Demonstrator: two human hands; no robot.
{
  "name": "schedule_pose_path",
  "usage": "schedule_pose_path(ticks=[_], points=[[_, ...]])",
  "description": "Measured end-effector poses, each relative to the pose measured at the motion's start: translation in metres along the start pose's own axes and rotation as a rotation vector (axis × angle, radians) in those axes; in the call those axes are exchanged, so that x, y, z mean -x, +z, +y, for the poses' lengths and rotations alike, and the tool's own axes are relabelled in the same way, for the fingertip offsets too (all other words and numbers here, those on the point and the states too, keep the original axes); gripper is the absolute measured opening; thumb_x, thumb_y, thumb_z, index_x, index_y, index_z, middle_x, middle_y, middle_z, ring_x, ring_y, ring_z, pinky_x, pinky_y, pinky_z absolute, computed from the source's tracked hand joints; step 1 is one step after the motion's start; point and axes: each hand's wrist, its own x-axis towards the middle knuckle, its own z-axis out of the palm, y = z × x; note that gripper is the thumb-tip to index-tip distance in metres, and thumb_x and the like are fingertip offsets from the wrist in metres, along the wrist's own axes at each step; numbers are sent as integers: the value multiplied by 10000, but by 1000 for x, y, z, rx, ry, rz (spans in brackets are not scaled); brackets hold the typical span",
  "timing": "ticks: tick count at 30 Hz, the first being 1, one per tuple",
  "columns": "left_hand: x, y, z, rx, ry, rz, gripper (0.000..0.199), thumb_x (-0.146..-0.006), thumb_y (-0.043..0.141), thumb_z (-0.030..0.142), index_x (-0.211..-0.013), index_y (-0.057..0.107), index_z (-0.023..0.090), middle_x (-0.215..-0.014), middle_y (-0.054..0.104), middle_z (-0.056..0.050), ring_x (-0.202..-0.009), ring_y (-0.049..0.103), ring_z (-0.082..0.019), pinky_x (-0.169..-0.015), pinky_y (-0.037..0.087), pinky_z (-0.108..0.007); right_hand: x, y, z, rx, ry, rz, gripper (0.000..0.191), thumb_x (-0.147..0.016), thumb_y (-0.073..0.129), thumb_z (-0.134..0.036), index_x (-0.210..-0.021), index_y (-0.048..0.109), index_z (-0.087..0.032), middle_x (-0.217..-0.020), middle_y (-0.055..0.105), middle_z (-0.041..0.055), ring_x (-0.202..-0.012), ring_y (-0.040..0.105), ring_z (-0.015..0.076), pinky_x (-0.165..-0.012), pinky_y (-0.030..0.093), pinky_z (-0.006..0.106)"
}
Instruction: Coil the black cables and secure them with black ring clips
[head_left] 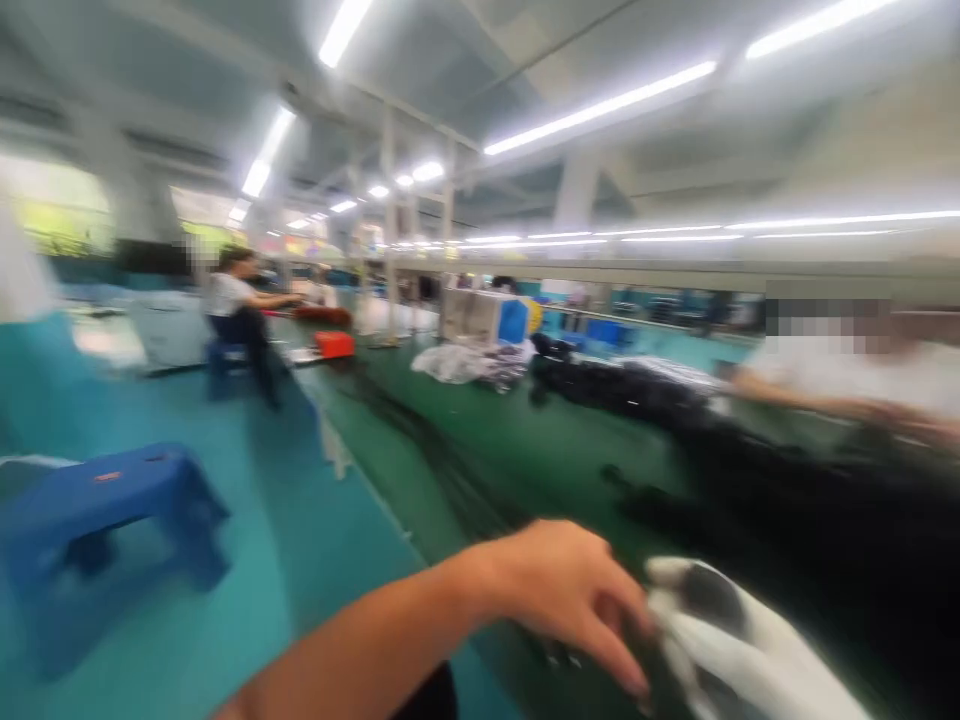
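Observation:
My bare left hand point(574, 600) reaches in from the bottom, over the near edge of the green table point(480, 420). Its fingers are bent downward and spread apart, with nothing visible between them. Just right of its fingertips is a white shape with grey patches, which looks like my right hand point(720, 640) in a glove. Blur hides its fingers and anything it may hold. Black fabric point(810, 540) lies heaped beyond it, and dark cords or strips point(435, 450) run lengthwise along the table.
A blue stool point(127, 490) stands on the floor at left. Farther back, a seated person point(240, 300) works near an orange-red box point(334, 345). Across the table at right, another person point(847, 380) handles black fabric. Whitish bundles point(472, 365) lie at the table's far part.

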Motion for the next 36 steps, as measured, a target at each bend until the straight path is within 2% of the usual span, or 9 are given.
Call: schedule_pose_path(ticks=[3, 9, 12, 15, 18, 22, 26, 29, 36], points=[[-4, 1, -11, 69, -116, 24, 388, -587, 770, 334, -958, 670, 284, -760, 693, 40, -826, 586, -189, -697, 390, -229, 30, -37, -9, 28, 50, -65, 422, -617, 653, -352, -988, 552, -178, -559, 548, -6, -353, 436, 99, -326, 322, 229], [-21, 20, -26, 265, -254, -47, 615, -575, 738, 255, -1155, 539, 295, -1089, 595, 8, -988, 515, -202, -767, 395, -237, 16, -37, -2, 136, 169, -193, 537, -613, 598, -142, -1132, 466, -183, -646, 568, -41, -410, 450, 75, -327, 364, 180], [-26, 30, -22, 158, -266, -76, 548, -558, 749, 308, -1076, 572, 287, -994, 598, 7, -917, 530, -206, -715, 402, -238, 10, -36, 12, 256, 136, -117, 605, -565, 610, -99, -1146, 468, -187, -686, 588, -22, -471, 521, 114, -384, 424, 220], [-36, 31, -21, -43, -269, -119, 450, -508, 762, 403, -897, 604, 241, -815, 595, -3, -798, 542, -225, -593, 379, -240, 11, -36, 23, 346, -84, 11, 761, -549, 658, -88, -1258, 400, -189, -996, 622, 68, -830, 610, 205, -706, 511, 319], [-47, 22, -30, -65, -302, -300, 373, -502, 752, 407, -781, 606, 207, -726, 604, -15, -659, 552, -210, -506, 363, -237, 13, -34, 22, 443, -37, 74, 899, -593, 654, -126, -1384, 232, -192, -994, 635, 71, -880, 605, 235, -768, 490, 369], [-51, 18, -48, 216, -306, -467, 119, -698, 521, 238, -730, 628, 198, -733, 673, -21, -585, 561, -162, -472, 392, -220, 14, -37, 12, 512, -76, 133, 427, -626, 635, -158, -1041, 566, -230, -919, 623, 28, -796, 603, 193, -696, 484, 316], [-39, 33, -57, 276, -433, -434, 203, -709, 432, 188, -695, 634, 189, -667, 680, -21, -475, 537, -140, -413, 393, -218, 19, -49, 14, 53, -19, -224, 429, -577, 688, -158, -962, 518, -241, -974, 594, 24, -452, 508, 76, -365, 375, 212], [-30, 37, -53, 456, -478, -391, 151, -733, 475, 216, -689, 610, 164, -650, 660, -23, -493, 568, -134, -463, 455, -235, 19, -51, 23, -316, -98, -447, 482, -595, 720, -203, -1003, 465, -236, -733, 622, -11, -364, 466, 67, -344, 324, 182], [-30, 22, -35, 901, -394, 108, 252, -758, 556, 198, -1004, 568, 145, -935, 636, -65, -759, 616, -145, -706, 506, -284, 9, -41, 33, -471, -170, -386, 502, -677, 651, -206, -1126, 428, -197, -603, 610, -11, -393, 478, 71, -371, 315, 151]])
